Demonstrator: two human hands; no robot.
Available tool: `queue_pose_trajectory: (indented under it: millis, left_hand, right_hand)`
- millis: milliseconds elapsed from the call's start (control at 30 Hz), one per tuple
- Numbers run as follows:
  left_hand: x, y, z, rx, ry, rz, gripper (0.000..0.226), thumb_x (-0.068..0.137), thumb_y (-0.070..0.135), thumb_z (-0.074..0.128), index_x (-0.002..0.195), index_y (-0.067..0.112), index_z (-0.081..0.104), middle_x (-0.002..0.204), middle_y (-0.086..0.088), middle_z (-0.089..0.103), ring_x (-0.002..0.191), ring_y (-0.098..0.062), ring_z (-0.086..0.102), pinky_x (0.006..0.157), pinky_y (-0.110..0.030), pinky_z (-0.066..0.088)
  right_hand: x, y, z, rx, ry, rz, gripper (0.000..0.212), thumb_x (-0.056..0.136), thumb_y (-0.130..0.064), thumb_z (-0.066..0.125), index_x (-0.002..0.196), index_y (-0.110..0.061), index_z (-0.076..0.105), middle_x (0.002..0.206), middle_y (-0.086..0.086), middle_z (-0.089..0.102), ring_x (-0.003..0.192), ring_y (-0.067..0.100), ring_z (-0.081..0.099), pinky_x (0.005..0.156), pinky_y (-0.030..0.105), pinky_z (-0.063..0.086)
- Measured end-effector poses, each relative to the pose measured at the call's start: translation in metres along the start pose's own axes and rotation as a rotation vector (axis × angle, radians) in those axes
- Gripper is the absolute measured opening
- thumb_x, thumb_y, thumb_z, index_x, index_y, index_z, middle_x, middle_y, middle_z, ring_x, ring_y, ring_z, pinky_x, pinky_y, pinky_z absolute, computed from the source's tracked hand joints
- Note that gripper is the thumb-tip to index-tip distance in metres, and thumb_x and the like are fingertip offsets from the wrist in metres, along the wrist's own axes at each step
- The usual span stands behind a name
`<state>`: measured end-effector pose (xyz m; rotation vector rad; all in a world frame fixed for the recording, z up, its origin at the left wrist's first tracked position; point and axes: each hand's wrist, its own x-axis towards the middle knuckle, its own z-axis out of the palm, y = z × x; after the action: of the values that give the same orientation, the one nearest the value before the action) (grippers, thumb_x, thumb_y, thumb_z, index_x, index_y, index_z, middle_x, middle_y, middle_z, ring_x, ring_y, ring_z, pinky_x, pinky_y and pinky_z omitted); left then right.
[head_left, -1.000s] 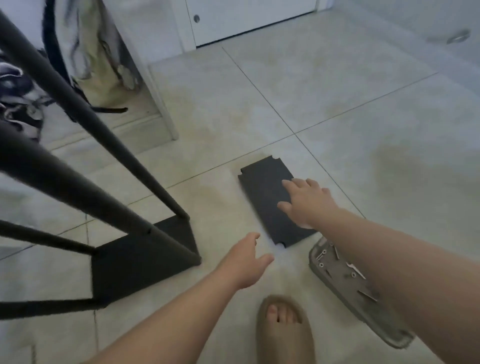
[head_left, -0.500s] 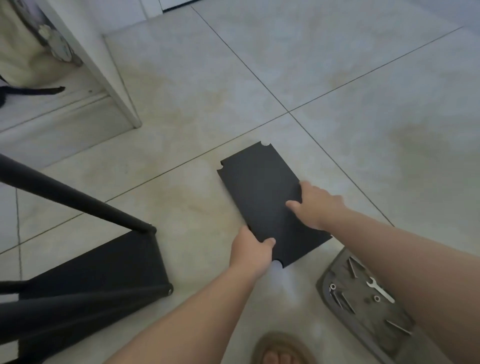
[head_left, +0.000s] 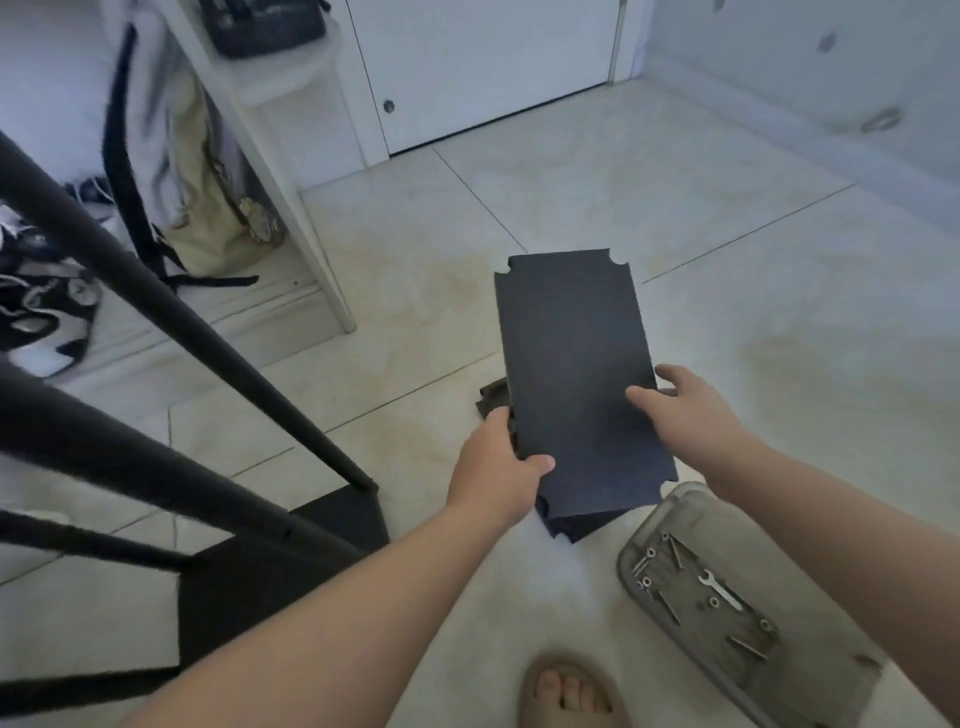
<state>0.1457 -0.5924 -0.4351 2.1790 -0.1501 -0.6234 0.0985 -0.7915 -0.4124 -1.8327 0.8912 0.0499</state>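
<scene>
Both arms are reaching forward. The left hand (head_left: 498, 467) is gripping the black panel (head_left: 576, 364) at its near left edge, thumb on top, while the right hand (head_left: 691, 410) is clasping the right edge. The panel is hovering above the tiled floor (head_left: 779, 312) - matte, rectangular, corners notched - over other dark pieces (head_left: 582, 522).

Pale tiled floor (head_left: 727, 312) with a grey tray (head_left: 727, 530), a black frame base (head_left: 249, 597) and stacked dark panels (head_left: 576, 525).

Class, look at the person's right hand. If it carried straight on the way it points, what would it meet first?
The black panel: the right hand grips its right edge and points across its face. What lies past the panel on that line is unclear, since depth is hard to judge.
</scene>
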Motion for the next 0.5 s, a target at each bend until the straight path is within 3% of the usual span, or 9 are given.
queue_pose_trajectory:
  millis: [100, 200, 267, 367, 500]
  left_hand:
    - [-0.037, 0.048, -0.029, 0.047, -0.013, 0.125, 0.046, 0.081, 0.021, 0.073, 0.124, 0.027, 0.057, 0.111, 0.008, 0.067, 0.099, -0.019, 0.063, 0.085, -0.036, 0.054]
    - [-0.079, 0.093, -0.055, 0.084, 0.005, 0.245, 0.051, 0.081, 0.021, 0.074, 0.128, 0.027, 0.056, 0.099, 0.01, 0.065, 0.094, -0.021, 0.064, 0.084, -0.037, 0.054]
    - [-0.11, 0.121, -0.071, 0.093, 0.025, 0.305, 0.054, 0.081, 0.022, 0.074, 0.132, 0.028, 0.055, 0.093, 0.014, 0.06, 0.091, -0.021, 0.065, 0.082, -0.036, 0.054]
    - [-0.161, 0.157, -0.098, 0.063, 0.064, 0.379, 0.056, 0.081, 0.021, 0.074, 0.132, 0.028, 0.055, 0.093, 0.016, 0.06, 0.086, -0.02, 0.066, 0.077, -0.034, 0.053]
    - [-0.234, 0.186, -0.144, -0.012, 0.097, 0.445, 0.051, 0.082, 0.016, 0.074, 0.128, 0.031, 0.059, 0.094, 0.013, 0.063, 0.084, -0.022, 0.069, 0.08, -0.042, 0.058]
  right_hand:
    - [-0.045, -0.028, -0.039, 0.152, 0.028, 0.024, 0.04, 0.099, -0.024, 0.059, 0.138, -0.016, 0.056, 0.127, 0.005, 0.065, 0.115, 0.029, 0.062, 0.099, 0.049, 0.051]
    - [-0.093, -0.06, -0.084, 0.252, 0.016, 0.027, 0.017, 0.101, -0.022, 0.058, 0.114, -0.015, 0.068, 0.12, 0.008, 0.069, 0.112, 0.03, 0.065, 0.077, 0.039, 0.055]
    - [-0.129, -0.082, -0.112, 0.294, 0.026, -0.009, 0.017, 0.102, -0.022, 0.058, 0.112, -0.014, 0.069, 0.117, 0.007, 0.069, 0.106, 0.029, 0.065, 0.07, 0.034, 0.051]
    - [-0.186, -0.118, -0.146, 0.312, 0.044, -0.108, 0.011, 0.102, -0.022, 0.058, 0.1, -0.017, 0.068, 0.108, 0.007, 0.065, 0.093, 0.026, 0.063, 0.071, 0.034, 0.051]
    - [-0.259, -0.164, -0.175, 0.341, 0.014, -0.23, 0.014, 0.103, -0.026, 0.058, 0.097, -0.017, 0.067, 0.102, 0.003, 0.069, 0.087, 0.022, 0.066, 0.073, 0.034, 0.052]
